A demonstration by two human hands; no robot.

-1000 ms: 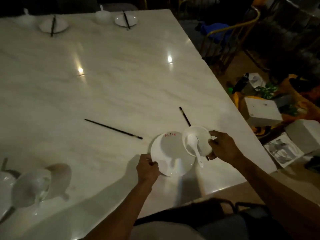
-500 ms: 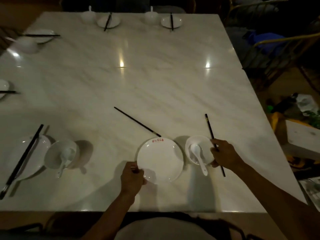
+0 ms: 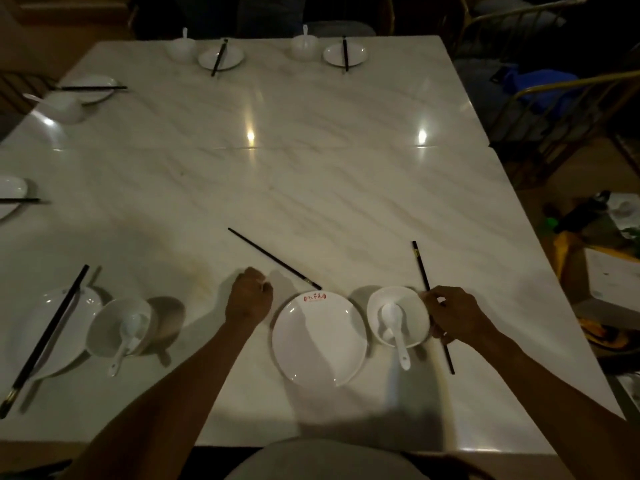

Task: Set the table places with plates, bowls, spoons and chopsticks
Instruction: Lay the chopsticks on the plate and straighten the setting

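2 hands work at the near edge of a dim marble surface point(image 3: 311, 174). Right hand point(image 3: 457, 315) pinches a black chopstick point(image 3: 420, 268), partly hidden beneath it, beside a white bowl point(image 3: 414, 306) holding a spoon point(image 3: 394, 323). Left hand point(image 3: 249, 299) is curled and holds nothing, just left of a red-lettered plate point(image 3: 318, 337). Another chopstick point(image 3: 273, 258) lies loose behind the plate. Left-edge settings are cut off.
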